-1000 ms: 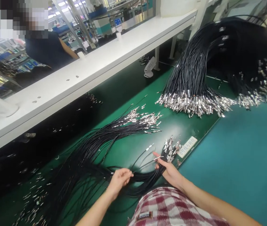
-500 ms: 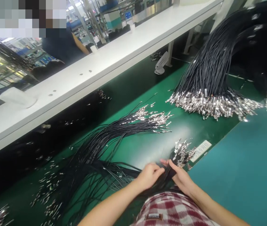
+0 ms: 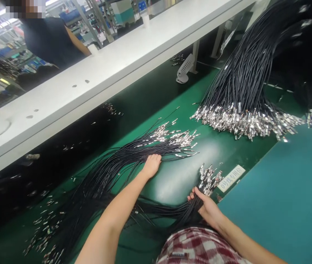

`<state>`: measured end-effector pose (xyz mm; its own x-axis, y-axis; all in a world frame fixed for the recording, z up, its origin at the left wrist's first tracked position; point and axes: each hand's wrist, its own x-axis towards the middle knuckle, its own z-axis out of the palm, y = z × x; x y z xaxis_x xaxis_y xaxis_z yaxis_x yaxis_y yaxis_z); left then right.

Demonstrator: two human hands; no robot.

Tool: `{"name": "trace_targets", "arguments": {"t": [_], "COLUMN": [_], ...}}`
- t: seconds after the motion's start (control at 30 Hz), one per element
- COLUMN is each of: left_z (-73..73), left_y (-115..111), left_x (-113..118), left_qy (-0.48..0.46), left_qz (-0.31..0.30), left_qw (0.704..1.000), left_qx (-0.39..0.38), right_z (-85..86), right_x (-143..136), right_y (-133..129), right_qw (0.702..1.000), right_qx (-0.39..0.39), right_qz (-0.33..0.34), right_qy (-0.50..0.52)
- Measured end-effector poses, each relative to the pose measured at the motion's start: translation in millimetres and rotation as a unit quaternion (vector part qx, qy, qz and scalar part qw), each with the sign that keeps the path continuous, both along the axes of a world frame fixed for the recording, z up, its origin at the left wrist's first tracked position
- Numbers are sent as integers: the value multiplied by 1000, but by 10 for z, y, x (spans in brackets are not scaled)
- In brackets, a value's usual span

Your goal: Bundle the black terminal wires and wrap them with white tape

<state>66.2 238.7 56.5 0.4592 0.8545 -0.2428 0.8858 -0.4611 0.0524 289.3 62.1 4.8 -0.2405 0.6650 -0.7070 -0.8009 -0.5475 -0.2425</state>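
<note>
And there's the right hand (image 3: 209,209), fingers wrapped round a bundle (image 3: 182,209) at the near right of the bench (image 3: 169,185), metal tips beside the label (image 3: 231,178), while the left hand (image 3: 152,167) sits at the near edge of the far bunch (image 3: 130,153), fingers curled, pinching a wire or not, I can't tell! A light touch looks best here, parting wires singly and keeping the right grip snug, tips together. Tough to see: the right palm, wires lost in shadow at left, the heap (image 3: 244,79) cut off far right.
</note>
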Motion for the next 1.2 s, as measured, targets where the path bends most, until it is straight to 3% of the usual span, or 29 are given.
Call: {"name": "trace_targets", "arguments": {"t": [0.07,0.13,0.27,0.4,0.47,0.53,0.63,0.8,0.9,0.97,1.03,1.13,1.2], "left_z": [110,198,181,17,-39,-55,-5,113,141,169,207,242,228], "left_y": [-241,-572,-1423,-2185,-2397,-2464,-2353,-2121,-2031,-1848,-1488,-684,-145], "left_x": [30,74,161,165,165,206,371,698,724,651,514,216,6], "left_qy": [-36,-144,-375,-426,-426,-429,-437,-311,-235,-202,-167,-70,5], "left_qz": [9,35,161,271,304,332,334,226,168,116,80,86,110], "left_qw": [999,987,894,823,806,791,792,905,935,941,956,993,993], "left_qx": [-22,-62,-186,-262,-276,-281,-264,-182,-207,-247,-229,-35,41], "right_z": [-2,10,73,133,161,199,268,312,274,233,183,102,55], "right_x": [4,7,19,16,7,0,-7,-9,6,23,38,43,33], "right_y": [-1,0,-8,-70,-114,-150,-186,-234,-235,-215,-190,-158,-136], "right_qw": [1000,1000,999,998,996,991,985,986,987,987,990,995,996], "right_qx": [0,10,35,62,80,106,135,132,97,79,59,31,31], "right_qz": [-6,-7,-8,-8,5,30,63,70,79,73,71,74,67], "right_qy": [-2,-5,-4,-21,-45,-70,-85,-68,-96,-116,-110,-61,-41]}}
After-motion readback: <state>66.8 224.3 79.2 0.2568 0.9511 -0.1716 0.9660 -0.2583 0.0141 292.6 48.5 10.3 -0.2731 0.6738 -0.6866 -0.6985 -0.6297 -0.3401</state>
